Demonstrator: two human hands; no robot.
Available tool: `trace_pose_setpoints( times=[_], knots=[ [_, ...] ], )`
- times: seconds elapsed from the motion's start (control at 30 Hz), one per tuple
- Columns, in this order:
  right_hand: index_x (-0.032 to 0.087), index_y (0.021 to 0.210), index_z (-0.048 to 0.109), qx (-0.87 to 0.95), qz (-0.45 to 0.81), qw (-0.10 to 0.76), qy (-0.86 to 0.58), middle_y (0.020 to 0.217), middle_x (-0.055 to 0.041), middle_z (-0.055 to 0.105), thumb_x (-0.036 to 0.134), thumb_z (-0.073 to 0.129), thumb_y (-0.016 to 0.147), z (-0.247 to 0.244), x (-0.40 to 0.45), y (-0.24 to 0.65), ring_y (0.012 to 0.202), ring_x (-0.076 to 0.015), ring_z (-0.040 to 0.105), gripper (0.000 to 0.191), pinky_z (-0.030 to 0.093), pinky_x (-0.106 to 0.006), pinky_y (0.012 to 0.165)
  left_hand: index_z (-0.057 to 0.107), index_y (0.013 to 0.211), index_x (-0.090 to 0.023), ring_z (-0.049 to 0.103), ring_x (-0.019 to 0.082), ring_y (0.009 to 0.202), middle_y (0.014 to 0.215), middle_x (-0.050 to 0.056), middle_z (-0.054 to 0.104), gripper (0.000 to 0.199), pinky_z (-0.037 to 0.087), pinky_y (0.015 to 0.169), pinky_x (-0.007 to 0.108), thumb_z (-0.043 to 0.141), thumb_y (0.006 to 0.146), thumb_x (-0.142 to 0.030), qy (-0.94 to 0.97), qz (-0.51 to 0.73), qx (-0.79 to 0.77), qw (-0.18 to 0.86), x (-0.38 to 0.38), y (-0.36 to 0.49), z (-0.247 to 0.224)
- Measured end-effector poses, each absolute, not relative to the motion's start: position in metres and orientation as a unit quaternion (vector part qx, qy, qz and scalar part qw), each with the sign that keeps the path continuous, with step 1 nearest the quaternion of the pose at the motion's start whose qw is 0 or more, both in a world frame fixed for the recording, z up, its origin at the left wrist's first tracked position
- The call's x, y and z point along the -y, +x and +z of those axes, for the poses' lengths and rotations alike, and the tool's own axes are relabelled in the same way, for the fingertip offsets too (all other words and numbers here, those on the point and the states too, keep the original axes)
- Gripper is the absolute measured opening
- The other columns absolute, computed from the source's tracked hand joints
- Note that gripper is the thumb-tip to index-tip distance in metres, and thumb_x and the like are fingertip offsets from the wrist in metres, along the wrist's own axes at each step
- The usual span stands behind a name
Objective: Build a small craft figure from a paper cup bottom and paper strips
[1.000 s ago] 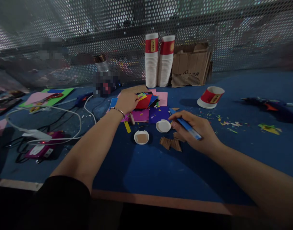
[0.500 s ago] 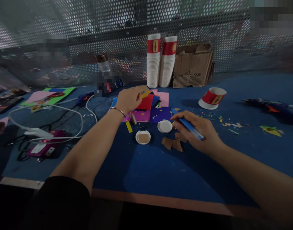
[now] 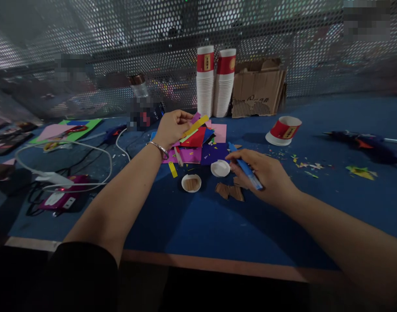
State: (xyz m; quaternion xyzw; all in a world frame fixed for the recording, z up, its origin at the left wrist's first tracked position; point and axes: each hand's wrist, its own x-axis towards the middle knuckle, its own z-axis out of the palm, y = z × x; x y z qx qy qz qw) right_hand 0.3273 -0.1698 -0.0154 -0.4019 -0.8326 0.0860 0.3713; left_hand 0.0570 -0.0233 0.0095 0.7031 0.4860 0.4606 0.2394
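The blue counter [image 3: 185, 229] carries a torn brown cardboard box [image 3: 257, 93] standing near the perforated screen. Beside it rise two tall stacks of white paper cups [image 3: 205, 93], each topped by a red-banded cup. A single red-banded cup [image 3: 284, 131] stands apart to the right, its flared white edge down and its opening up. The right hand [image 3: 266, 173] has its grip closed around a slim blue tool [image 3: 247, 171], clear-looking at its lower end and slanted above the counter. Coloured papers [image 3: 196, 139] lie in a loose, overlapping pile. Over them, the left hand [image 3: 173, 128] pinches a narrow, flat yellow strip [image 3: 199, 123] in its grip, with purple paper just beside it. Of two shallow white paper dishes nearer the person, the left one [image 3: 183, 183] contains a ridged brown cardboard piece [image 3: 192, 184]; the right one [image 3: 220, 168] shows a plain white inside.
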Motion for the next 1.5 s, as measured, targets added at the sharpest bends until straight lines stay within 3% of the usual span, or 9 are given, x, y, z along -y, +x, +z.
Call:
trace_pose_setpoints(
  times=[0.17,0.37,0.53,0.67,0.8,1.03,1.27,1.5],
  knots=[
    [0.024,0.117,0.069,0.841,0.070,0.349,-0.406,0.112,-0.0104,0.076,0.025,0.053,0.100,-0.021,0.167,0.328,0.103,-0.0300,0.073,0.023,0.057,-0.045,0.087,0.077,0.103,-0.011,0.066,0.014,0.078,0.089,0.006,0.075,0.027,0.054,0.073,0.026,0.076,0.076,-0.011,0.690,0.452,-0.505,0.255,0.029,0.052,0.009],
    [0.023,0.116,0.069,0.842,0.067,0.349,-0.406,0.112,-0.0114,0.076,0.025,0.054,0.100,-0.023,0.165,0.330,0.103,-0.0305,0.073,0.022,0.058,-0.046,0.088,0.076,0.097,-0.011,0.066,0.014,0.082,0.091,0.006,0.075,0.021,0.055,0.081,0.028,0.076,0.076,-0.009,0.694,0.453,-0.513,0.224,0.029,0.051,0.008],
    [0.023,0.113,0.068,0.841,0.075,0.364,-0.392,0.108,-0.0106,0.076,0.026,0.055,0.101,-0.018,0.166,0.330,0.099,-0.0287,0.074,0.018,0.059,-0.042,0.083,0.070,0.112,-0.012,0.065,0.012,0.075,0.086,0.003,0.071,0.033,0.055,0.070,0.025,0.073,0.079,-0.007,0.670,0.449,-0.488,0.334,0.034,0.056,0.010],
    [0.024,0.114,0.068,0.820,0.089,0.402,-0.399,0.108,-0.0087,0.076,0.025,0.057,0.100,-0.013,0.167,0.329,0.097,-0.0264,0.074,0.018,0.059,-0.040,0.082,0.067,0.119,-0.015,0.068,0.013,0.085,0.094,0.004,0.070,0.043,0.058,0.077,0.026,0.080,0.079,-0.014,0.702,0.417,-0.405,0.412,0.044,0.065,0.015],
    [0.024,0.116,0.068,0.757,0.101,0.455,-0.458,0.102,-0.0074,0.076,0.030,0.064,0.098,-0.010,0.169,0.329,0.088,-0.0235,0.074,0.020,0.059,-0.036,0.074,0.067,0.124,-0.018,0.067,0.014,0.089,0.094,0.004,0.068,0.050,0.058,0.080,0.027,0.087,0.079,-0.027,0.759,0.383,-0.333,0.409,0.054,0.079,0.018],
    [0.024,0.110,0.068,0.700,0.132,0.527,-0.463,0.095,-0.0051,0.073,0.034,0.070,0.094,-0.013,0.162,0.331,0.090,-0.0234,0.072,0.020,0.061,-0.038,0.076,0.067,0.126,-0.019,0.065,0.014,0.092,0.102,0.006,0.067,0.062,0.057,0.082,0.027,0.092,0.074,-0.040,0.781,0.370,-0.270,0.423,0.062,0.093,0.015],
    [0.027,0.109,0.068,0.667,0.208,0.551,-0.456,0.096,-0.0043,0.070,0.034,0.073,0.091,-0.022,0.156,0.334,0.075,-0.0216,0.071,0.019,0.065,-0.041,0.069,0.068,0.125,-0.018,0.065,0.015,0.095,0.105,0.007,0.068,0.059,0.057,0.089,0.030,0.090,0.075,-0.042,0.774,0.360,-0.301,0.425,0.061,0.091,0.015],
    [0.025,0.105,0.068,0.651,0.188,0.567,-0.468,0.092,-0.0050,0.068,0.035,0.072,0.091,-0.012,0.162,0.331,0.068,-0.0196,0.067,0.017,0.064,-0.038,0.061,0.070,0.119,-0.016,0.065,0.014,0.089,0.094,0.005,0.068,0.047,0.055,0.080,0.027,0.086,0.077,-0.028,0.758,0.391,-0.380,0.358,0.043,0.066,0.010]
  ],
)
